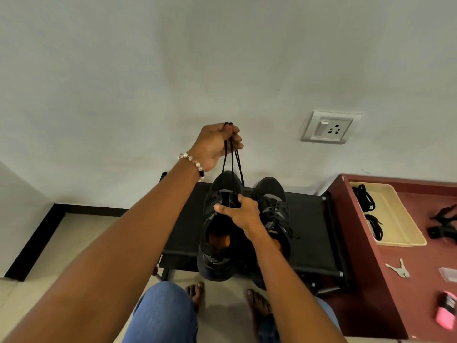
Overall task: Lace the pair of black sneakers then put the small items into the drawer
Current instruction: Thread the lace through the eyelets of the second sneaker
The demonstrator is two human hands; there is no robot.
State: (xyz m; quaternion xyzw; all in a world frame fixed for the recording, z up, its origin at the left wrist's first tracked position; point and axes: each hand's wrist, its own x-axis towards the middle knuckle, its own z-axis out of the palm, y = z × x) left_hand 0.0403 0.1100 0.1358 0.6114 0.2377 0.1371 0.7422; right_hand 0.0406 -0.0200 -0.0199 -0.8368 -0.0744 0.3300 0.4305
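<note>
The scene was evenly and softly lit, the plain pale grey-white wall [173,58] showing only a gentle falloff toward its corners and no glare. The black fabric-topped bench [311,226] stayed dark with little detail, and faint, soft shadows lay beneath it. Wide-angle distortion bent the edges, and the pink rectangular object [446,310] at the right border looked slightly blurred.

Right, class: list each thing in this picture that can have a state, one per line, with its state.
left hand: raised, pinching both lace ends
lace: pulled taut upward
left sneaker: steadied by the right hand
right sneaker: laced, on the bench
tray: holds spare laces
</note>
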